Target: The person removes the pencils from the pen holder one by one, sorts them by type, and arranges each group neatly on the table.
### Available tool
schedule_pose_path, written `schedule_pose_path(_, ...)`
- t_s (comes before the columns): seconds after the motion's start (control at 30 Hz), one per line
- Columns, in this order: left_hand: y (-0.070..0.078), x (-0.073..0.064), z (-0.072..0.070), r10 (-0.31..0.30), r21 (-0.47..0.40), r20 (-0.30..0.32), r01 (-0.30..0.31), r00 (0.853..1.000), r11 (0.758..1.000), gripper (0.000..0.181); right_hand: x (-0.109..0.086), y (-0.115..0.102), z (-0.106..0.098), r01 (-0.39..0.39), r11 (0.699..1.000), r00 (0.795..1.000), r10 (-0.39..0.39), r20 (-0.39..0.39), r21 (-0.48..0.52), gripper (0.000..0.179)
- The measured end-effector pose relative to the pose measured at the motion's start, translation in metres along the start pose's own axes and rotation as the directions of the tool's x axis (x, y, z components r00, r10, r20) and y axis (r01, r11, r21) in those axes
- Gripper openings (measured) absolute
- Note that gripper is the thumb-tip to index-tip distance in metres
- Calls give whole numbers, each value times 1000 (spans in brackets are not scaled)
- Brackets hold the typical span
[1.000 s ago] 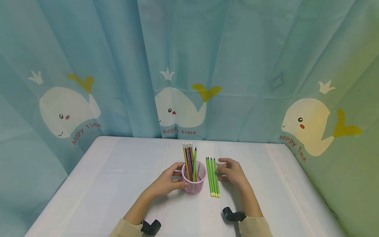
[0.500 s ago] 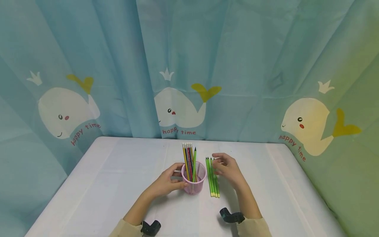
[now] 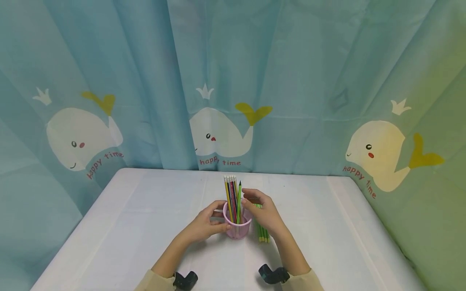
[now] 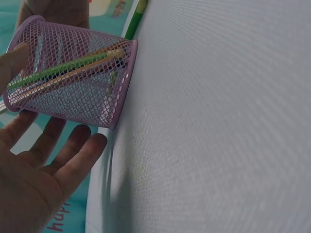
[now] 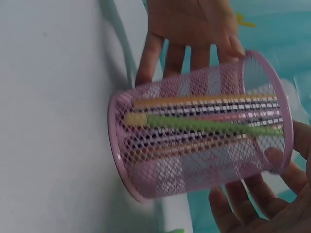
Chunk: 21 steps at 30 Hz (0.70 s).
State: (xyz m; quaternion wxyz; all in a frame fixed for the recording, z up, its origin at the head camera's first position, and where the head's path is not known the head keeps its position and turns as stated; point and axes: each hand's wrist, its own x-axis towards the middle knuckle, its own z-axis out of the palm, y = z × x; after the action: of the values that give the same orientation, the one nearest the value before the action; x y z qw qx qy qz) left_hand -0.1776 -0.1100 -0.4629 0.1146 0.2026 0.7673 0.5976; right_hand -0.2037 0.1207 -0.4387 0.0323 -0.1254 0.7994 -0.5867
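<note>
A pink mesh pencil cup (image 3: 238,232) stands upright on the table. It holds several pencils (image 3: 230,196) in mixed colours, white-tipped ends up, and one green pencil (image 3: 239,204) with its black point up. My left hand (image 3: 202,225) holds the cup from the left, thumb in front and fingers curved behind. On the other side my right hand (image 3: 267,212) is at the cup's rim, its fingers spread and loosely bent. In the right wrist view those fingertips lie along the mesh wall (image 5: 194,126). Under the right hand, several green pencils (image 3: 263,232) lie partly hidden.
The white table (image 3: 145,230) reaches back to a blue-green curtain (image 3: 302,81) printed with whales. Dark wrist cameras (image 3: 185,279) are strapped near both beige sleeves (image 3: 302,282).
My right hand has moved left, over the loose green pencils, to the cup's right rim, covering their upper parts. The left hand and the cup have stayed in place.
</note>
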Motion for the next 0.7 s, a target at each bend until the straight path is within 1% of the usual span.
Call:
schedule_pose_path(0.1, 0, -1, -1, 8, -5, 0, -8, 1000, 1000, 64, -1, -2, 4, 17, 1000, 1000, -17, 7, 2, 38)
schedule_pose_path(0.3, -3, -1, -1, 16, -14, 6, -16, 1000, 1000, 63, -3, -4, 7, 36, 999, 999, -36, 13, 2, 25)
schedule_pose_path(0.43, -3, -1, -1, 6, -9, 6, -6, 1000, 1000, 64, -3, -4, 9, 41, 999, 999, -41, 5, 14, 25)
schedule_pose_path(0.53, -3, 0, 0, 13, -10, 8, -13, 1000, 1000, 63, -4, -6, 12, 47, 999, 999, -47, -26, -15, 30)
schedule_pose_path(0.67, -3, 1, -1, 33, -23, 15, -33, 999, 999, 63, -5, -12, 19, 69, 990, 993, -81, -91, -127, 37)
schedule_pose_path(0.7, -3, 1, -1, 29, -26, 15, -29, 999, 999, 63, -4, -14, 21, 71, 985, 990, -89, -108, -156, 39)
